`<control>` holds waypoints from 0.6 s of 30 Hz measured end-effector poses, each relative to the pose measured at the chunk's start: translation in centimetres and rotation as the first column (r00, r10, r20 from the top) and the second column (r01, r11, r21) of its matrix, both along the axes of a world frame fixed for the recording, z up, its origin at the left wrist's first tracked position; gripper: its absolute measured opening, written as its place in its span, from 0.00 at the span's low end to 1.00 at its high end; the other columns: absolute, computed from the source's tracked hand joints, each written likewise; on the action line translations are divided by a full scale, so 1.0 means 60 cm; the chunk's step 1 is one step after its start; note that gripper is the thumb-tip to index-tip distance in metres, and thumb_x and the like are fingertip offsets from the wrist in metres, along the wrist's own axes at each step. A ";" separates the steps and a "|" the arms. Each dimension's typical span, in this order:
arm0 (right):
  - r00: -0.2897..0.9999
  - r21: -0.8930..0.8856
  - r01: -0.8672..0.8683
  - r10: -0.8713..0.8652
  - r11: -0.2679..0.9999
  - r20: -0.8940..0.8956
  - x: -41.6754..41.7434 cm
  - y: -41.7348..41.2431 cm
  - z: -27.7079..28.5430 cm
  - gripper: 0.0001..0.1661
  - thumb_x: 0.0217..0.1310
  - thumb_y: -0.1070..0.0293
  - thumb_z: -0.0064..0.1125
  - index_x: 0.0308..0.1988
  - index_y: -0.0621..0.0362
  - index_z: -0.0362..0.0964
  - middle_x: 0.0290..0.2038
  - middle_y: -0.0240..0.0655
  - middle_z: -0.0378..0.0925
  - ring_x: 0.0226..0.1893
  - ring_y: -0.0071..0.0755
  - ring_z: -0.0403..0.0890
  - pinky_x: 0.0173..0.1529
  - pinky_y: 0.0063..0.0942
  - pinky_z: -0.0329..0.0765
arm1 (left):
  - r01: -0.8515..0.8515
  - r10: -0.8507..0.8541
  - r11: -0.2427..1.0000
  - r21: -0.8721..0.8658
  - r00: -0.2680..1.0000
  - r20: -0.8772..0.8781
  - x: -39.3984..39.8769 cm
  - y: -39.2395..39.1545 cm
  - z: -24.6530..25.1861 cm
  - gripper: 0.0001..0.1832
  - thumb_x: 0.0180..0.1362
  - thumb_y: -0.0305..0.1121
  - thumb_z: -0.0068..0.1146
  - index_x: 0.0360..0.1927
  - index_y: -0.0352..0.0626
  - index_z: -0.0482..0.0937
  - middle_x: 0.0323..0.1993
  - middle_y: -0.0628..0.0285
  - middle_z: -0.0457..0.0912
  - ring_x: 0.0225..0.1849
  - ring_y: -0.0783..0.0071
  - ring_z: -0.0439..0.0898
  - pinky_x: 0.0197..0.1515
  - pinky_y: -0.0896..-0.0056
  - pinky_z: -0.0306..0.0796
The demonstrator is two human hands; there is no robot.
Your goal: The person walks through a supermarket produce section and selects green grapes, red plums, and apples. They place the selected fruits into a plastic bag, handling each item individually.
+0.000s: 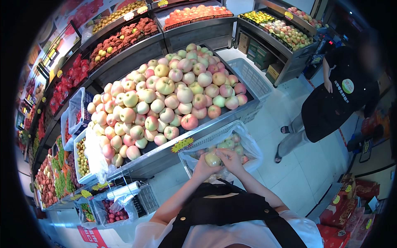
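Both my hands hold one pale green-yellow apple (212,159) above a lined plastic crate (255,148). My left hand (205,166) cups it from the left, and my right hand (230,158) has its fingers on the upper right side. Something clear and shiny, perhaps thin wrapping, shows at the apple and below it. More apples (231,143) lie inside the crate's translucent liner. Directly beyond the crate, a large heap of pink and yellow apples (166,102) covers a sloped display stand. What lies under my hands is partly hidden.
A yellow star-shaped price tag (182,144) hangs on the stand's edge. A roll of plastic bags (124,190) is mounted at the lower left, above a crate of dark red fruit (114,212). To the right stands a person in a black apron (332,96). Red boxes (338,214) sit lower right.
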State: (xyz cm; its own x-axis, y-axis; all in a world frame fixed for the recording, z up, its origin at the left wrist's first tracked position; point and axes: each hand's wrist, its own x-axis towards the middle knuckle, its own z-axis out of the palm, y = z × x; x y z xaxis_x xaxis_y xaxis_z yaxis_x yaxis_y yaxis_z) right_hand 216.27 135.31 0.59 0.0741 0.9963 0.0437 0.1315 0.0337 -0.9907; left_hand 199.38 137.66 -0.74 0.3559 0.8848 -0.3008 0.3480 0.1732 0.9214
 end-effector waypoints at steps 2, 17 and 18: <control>0.994 0.018 0.056 -0.057 0.998 0.094 -0.005 -0.001 -0.006 0.13 0.65 0.67 0.58 0.43 0.66 0.80 0.41 0.43 0.82 0.43 0.33 0.82 0.49 0.29 0.75 | -0.008 0.007 1.000 0.019 0.998 0.059 -0.003 -0.001 -0.057 0.46 0.36 0.42 0.76 0.57 0.31 0.64 0.46 0.49 0.77 0.48 0.57 0.78 0.53 0.62 0.73; 0.954 -0.022 0.191 -0.180 0.981 0.240 -0.010 0.003 -0.071 0.12 0.61 0.64 0.62 0.36 0.62 0.82 0.25 0.44 0.81 0.24 0.28 0.79 0.31 0.29 0.74 | 0.042 -0.038 0.998 -0.038 0.995 0.092 -0.012 -0.010 -0.060 0.39 0.39 0.37 0.73 0.53 0.31 0.65 0.44 0.51 0.76 0.44 0.66 0.79 0.46 0.66 0.75; 0.948 -0.007 0.198 -0.189 0.980 0.257 -0.008 0.001 -0.083 0.12 0.61 0.64 0.61 0.36 0.62 0.82 0.24 0.43 0.81 0.24 0.26 0.78 0.31 0.28 0.73 | 0.051 -0.046 0.998 -0.043 0.993 0.112 -0.011 -0.013 -0.059 0.39 0.39 0.36 0.73 0.53 0.31 0.65 0.44 0.51 0.76 0.44 0.65 0.79 0.45 0.66 0.75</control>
State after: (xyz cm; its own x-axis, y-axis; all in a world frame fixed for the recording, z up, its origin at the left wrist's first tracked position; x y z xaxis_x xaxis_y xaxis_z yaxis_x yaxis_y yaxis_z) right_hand 215.78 135.39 -4.39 0.2563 0.9651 0.0544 0.3793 -0.0487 -0.9240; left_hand 198.74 136.91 -4.28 0.4311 0.8522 -0.2966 0.2534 0.2012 0.9462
